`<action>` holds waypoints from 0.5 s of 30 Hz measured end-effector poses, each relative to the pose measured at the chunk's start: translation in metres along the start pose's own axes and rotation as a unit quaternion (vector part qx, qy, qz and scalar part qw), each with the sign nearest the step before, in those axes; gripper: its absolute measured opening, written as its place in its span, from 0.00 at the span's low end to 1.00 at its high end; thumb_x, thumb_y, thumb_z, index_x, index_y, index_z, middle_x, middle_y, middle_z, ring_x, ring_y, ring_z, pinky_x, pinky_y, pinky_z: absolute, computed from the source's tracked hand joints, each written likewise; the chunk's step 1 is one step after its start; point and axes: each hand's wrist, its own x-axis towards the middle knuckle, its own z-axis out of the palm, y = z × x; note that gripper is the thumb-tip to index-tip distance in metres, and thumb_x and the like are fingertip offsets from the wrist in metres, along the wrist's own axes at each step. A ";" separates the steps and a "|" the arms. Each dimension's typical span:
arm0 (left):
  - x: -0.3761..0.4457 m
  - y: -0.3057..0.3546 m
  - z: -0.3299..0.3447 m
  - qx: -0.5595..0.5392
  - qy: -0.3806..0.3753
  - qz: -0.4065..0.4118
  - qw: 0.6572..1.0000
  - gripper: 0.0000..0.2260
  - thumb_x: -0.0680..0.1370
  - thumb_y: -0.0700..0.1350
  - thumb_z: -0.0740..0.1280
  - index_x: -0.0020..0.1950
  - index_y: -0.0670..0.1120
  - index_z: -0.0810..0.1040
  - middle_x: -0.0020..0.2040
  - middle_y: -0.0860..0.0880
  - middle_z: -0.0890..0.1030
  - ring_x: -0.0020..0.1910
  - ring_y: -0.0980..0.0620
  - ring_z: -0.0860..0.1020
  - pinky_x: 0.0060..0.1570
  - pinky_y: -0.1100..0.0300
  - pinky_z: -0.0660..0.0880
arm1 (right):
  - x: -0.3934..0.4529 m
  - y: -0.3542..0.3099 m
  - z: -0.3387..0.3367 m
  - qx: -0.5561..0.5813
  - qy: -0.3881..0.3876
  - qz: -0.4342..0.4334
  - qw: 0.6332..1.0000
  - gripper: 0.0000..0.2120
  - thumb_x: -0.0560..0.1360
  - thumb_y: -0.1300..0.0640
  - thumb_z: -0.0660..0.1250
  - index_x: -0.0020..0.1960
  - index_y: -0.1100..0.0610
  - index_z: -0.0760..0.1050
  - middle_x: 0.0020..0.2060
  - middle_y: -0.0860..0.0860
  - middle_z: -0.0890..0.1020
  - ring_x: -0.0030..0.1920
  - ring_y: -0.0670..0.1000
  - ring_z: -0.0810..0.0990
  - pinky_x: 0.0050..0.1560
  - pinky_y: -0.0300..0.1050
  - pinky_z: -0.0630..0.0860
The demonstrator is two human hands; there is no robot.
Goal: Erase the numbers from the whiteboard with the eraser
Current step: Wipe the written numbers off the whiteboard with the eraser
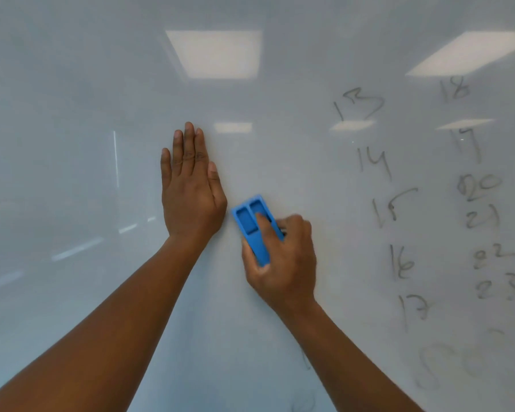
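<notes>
You are pressing the blue eraser [257, 228] against the whiteboard [72, 114] with your right hand [283, 260], thumb and fingers wrapped around its sides and the forefinger lying in one of its two recessed slots. Your left hand [189, 188] is lying flat on the board at about nine o'clock from the eraser, fingers extended and held close together, holding nothing and bracing you.

The eraser is sitting on a bare patch near the middle of the board, just beside your left hand. The numbers [399, 203] are standing well off toward three o'clock from it. To do this step well, you are going to want the felt face flat on the surface, not tipped on an edge, and steady pressure through the forefinger. Judging from the layout, sweeping toward three o'clock and then running down each column in overlapping passes should be cleaner than dabbing at single digits. Keep your left palm planted well clear of the writing so it is not smearing ink.

Counting what is left: one eraser, two columns of numbers. The nearer column is showing five, 13 to 17. The farther one is showing six, 18 to 23. Faint grey smudges are lingering toward five o'clock; whether they are digits I cannot tell.
</notes>
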 end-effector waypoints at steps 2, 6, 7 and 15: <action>-0.001 -0.001 0.000 0.001 0.003 -0.001 1.000 0.24 0.85 0.45 0.49 0.82 0.42 0.53 0.83 0.46 0.53 0.82 0.49 0.49 0.81 0.50 0.45 | -0.019 0.017 -0.008 -0.012 0.016 0.027 0.999 0.21 0.69 0.49 0.73 0.59 0.57 0.80 0.45 0.57 0.74 0.44 0.58 0.74 0.39 0.51 0.78; -0.005 0.002 0.003 0.002 0.003 -0.016 1.000 0.25 0.85 0.45 0.47 0.83 0.43 0.52 0.83 0.47 0.52 0.82 0.50 0.48 0.81 0.50 0.45 | -0.001 0.049 -0.026 -0.033 0.069 0.103 0.992 0.22 0.71 0.49 0.74 0.61 0.59 0.78 0.47 0.59 0.72 0.44 0.59 0.75 0.37 0.49 0.78; -0.007 0.003 0.005 0.004 0.004 -0.021 1.000 0.25 0.85 0.46 0.46 0.83 0.43 0.51 0.83 0.47 0.52 0.82 0.50 0.48 0.81 0.50 0.44 | 0.011 0.053 -0.027 -0.027 0.080 0.119 0.989 0.23 0.71 0.50 0.74 0.62 0.59 0.77 0.48 0.59 0.72 0.44 0.58 0.74 0.37 0.49 0.78; -0.057 0.016 0.011 0.005 -0.011 -0.005 1.000 0.25 0.85 0.46 0.47 0.83 0.42 0.51 0.83 0.45 0.52 0.82 0.48 0.48 0.81 0.49 0.45 | -0.028 0.019 -0.013 -0.017 0.017 0.044 0.999 0.22 0.72 0.48 0.73 0.62 0.57 0.78 0.47 0.57 0.73 0.46 0.55 0.74 0.38 0.48 0.78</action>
